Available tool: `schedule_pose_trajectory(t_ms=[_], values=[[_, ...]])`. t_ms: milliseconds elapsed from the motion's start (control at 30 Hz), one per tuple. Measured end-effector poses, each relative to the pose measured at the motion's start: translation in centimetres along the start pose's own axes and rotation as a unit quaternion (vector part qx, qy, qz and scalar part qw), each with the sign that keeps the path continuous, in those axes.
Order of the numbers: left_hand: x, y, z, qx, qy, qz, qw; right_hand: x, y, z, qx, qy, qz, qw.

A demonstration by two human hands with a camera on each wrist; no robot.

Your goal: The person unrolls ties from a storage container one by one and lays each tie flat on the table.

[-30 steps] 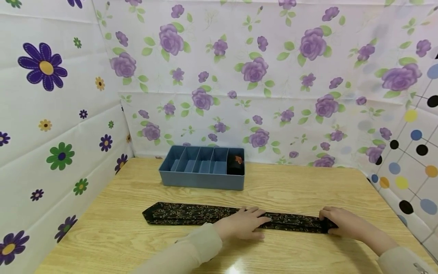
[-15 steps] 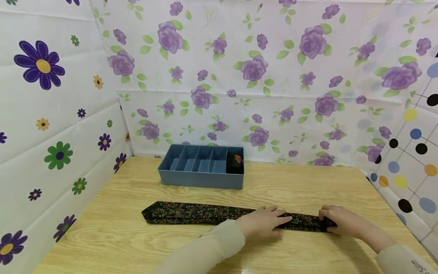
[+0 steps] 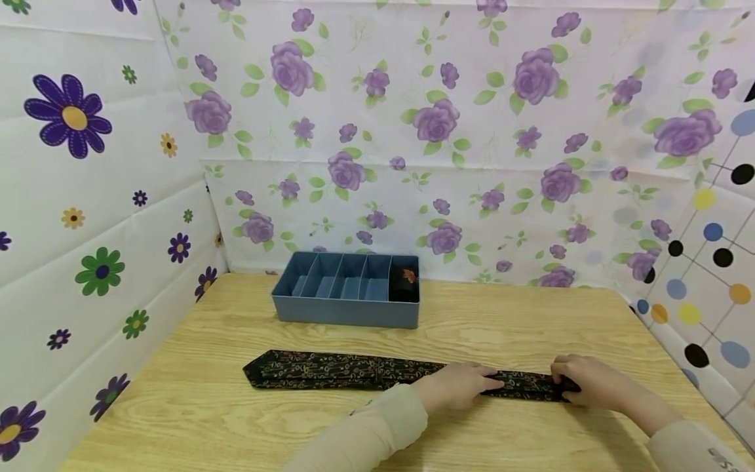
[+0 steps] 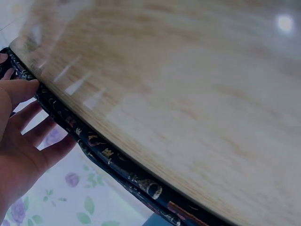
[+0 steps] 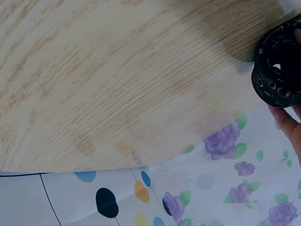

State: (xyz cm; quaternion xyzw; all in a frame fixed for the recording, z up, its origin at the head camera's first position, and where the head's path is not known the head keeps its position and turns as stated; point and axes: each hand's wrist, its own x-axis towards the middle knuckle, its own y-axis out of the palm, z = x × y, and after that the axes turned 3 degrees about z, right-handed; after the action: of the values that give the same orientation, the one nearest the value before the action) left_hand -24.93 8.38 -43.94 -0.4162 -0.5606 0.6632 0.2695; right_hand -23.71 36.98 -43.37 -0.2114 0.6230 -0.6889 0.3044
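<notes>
On the pale wood-grain desk, the left hand, fingers loosely extended, had moved rightward along the black gold-patterned necktie, nearing the right hand, curled round its rolled end.

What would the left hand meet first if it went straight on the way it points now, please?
Going on along the tie it touches, the left hand would probably first meet the right hand at the tie's rolled end; relative heights are unclear.

The tie is black — gold-patterned — and the tray blue-grey.
</notes>
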Motion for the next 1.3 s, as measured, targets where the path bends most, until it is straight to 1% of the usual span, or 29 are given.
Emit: schedule_pose_trajectory(t_ms=[100,200,300,567,700,900,1133,1300], values=[[0.0,0.1,0.1,0.004,0.005,-0.007,1.0,-0.1,-0.1,0.0,0.006,0.002,0.001,1.0],[-0.1,0.2,0.2,0.005,0.011,-0.013,0.9998,-0.2,-0.1,-0.1,0.008,0.0,-0.007,1.0],[-0.3,0.2,0.3,0.006,0.014,-0.012,0.9998,-0.3,-0.1,-0.2,0.005,0.002,-0.013,1.0],[-0.8,0.1,0.5,-0.01,0.018,-0.008,0.9998,-0.8,-0.2,-0.5,-0.007,0.011,-0.009,1.0],[-0.9,0.1,0.6,-0.011,0.021,-0.007,0.9997,-1.0,-0.1,-0.5,0.0,0.011,-0.006,1.0],[-0.9,0.1,0.6,-0.01,0.017,-0.004,0.9998,-1.3,-0.1,-0.9,0.01,0.017,-0.002,1.0],[-0.5,0.0,0.6,-0.022,0.005,0.003,0.9997,-1.6,-0.1,-1.1,-0.002,0.022,-0.001,1.0],[-0.5,0.0,0.6,-0.028,0.004,0.011,0.9995,-2.0,-0.2,-1.3,-0.008,0.037,0.017,0.999]])
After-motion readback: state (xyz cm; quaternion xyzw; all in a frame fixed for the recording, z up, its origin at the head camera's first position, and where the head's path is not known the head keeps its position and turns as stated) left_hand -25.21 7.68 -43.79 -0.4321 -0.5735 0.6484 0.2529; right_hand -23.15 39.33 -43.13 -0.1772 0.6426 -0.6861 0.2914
